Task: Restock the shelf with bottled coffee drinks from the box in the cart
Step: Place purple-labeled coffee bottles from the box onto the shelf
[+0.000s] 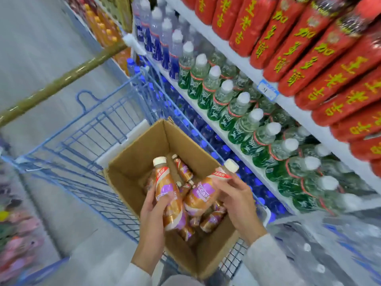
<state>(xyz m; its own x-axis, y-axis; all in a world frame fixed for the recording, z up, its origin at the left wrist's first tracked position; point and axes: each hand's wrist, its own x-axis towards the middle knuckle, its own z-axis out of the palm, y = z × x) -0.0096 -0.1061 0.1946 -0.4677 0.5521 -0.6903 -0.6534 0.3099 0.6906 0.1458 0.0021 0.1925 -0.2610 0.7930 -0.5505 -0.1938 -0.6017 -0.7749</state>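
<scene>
Two coffee bottles are held over the open box, one in each hand. The left hand (151, 209) wraps its fingers and thumb round the lower body of the first coffee bottle (169, 182), which stands nearly upright with its cream cap pointing away from the wrist. The right hand (234, 200) pinches the second coffee bottle (202, 193) near its neck, fingers curled over the red band; this bottle leans with its cap beyond the fingertips and its base swung toward the left hand. The two bottles sit close side by side between the hands, and I cannot tell whether they touch.

Below both hands, more loose bottles (210, 220) of the same brown and purple kind lie jumbled in the bottom of the cardboard box (134, 155), whose flaps are open. The box rests in the near corner of a blue wire cart (82, 141), which stretches ahead of the left hand.

Beyond the right hand runs a white shelf (237, 65). It carries rows of green-labelled bottles (222, 93) with white caps, red bottles (309, 58) with yellow characters on the level above, and blue-capped bottles (206, 133) on the level below. A blue price tag (268, 89) is clipped to the shelf edge. Light grey sleeves cover both forearms.
</scene>
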